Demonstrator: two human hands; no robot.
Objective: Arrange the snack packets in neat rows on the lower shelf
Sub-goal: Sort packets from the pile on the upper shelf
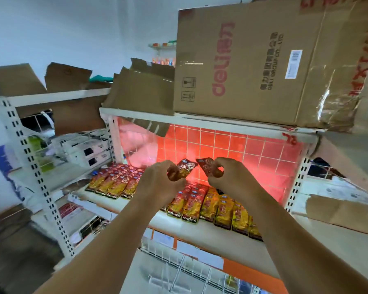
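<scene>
Restocking under way: the lower shelf, backed by a red tiled panel and roofed by an upper shelf that carries a large cardboard box, looks partly filled. Two blocks of red-and-yellow snack packets already lie flat in overlapping rows. The left block sits at the far left. The right block runs from the middle rightward, its nearest packets reaching almost to the shelf's near edge. The right block's rows slant and look less even than the left's, so some straightening likely remains. Between the blocks a gap seems to be open, though the person's left arm hides most of it; that gap is the probable home for what is in hand. Room to move is fair above the rows, but a loose cardboard flap hangs from the upper shelf at far left, and the perforated right upright bounds the bay. The left hand, fingers curled, grips the left-hand packet in the air above the gap. The right hand pinches the right-hand packet just beside it, over the right block. Neither packet touches the shelf yet.
</scene>
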